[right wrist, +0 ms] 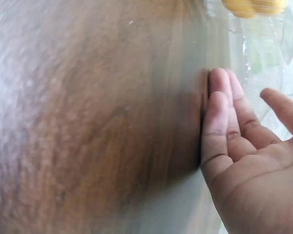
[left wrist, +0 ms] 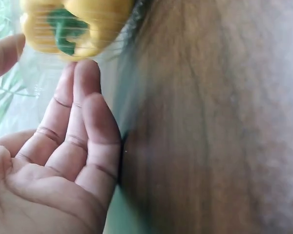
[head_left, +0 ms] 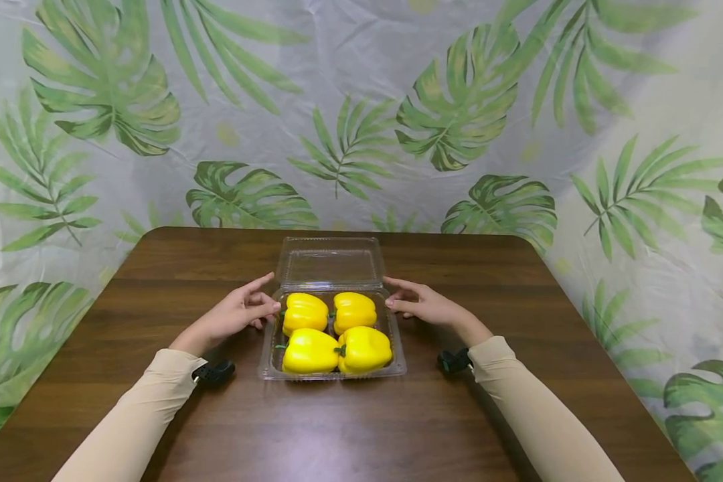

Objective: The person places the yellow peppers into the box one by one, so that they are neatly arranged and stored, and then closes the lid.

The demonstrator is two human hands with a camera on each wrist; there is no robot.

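A pale plastic backdrop printed with green palm and monstera leaves (head_left: 458,107) hangs behind everything, far beyond the fingers of both hands, and runs down past the sides of the table. No brand, label or writing can be read on it or on anything else in view.

The dark brown wood-grain table (head_left: 337,428) lies under both hands and stretches from the backdrop toward the person. Both forearms in beige sleeves (head_left: 126,428) rest along it, each with a small black wrist camera (head_left: 213,373) strapped just behind the hand.

Between the two hands sits the clear plastic clamshell box (head_left: 397,365), its hinged lid (head_left: 330,262) standing open on the far side, beyond the fingertips. Nothing stands between either hand and the box walls.

Inside the box lie four glossy yellow bell peppers with green stems (head_left: 309,351), packed two by two and touching one another; the left wrist view shows one of them through the ribbed clear wall, right above the fingertips.

The left hand (head_left: 237,313) lies against the left wall of the box with its fingers (left wrist: 85,87) straight and held together, tips touching the plastic, thumb raised apart; it grips nothing. The right hand (head_left: 424,304) mirrors it at the right wall, fingers (right wrist: 219,97) straight and together at the box edge with the side of the hand on the table, thumb spread away, also holding nothing.
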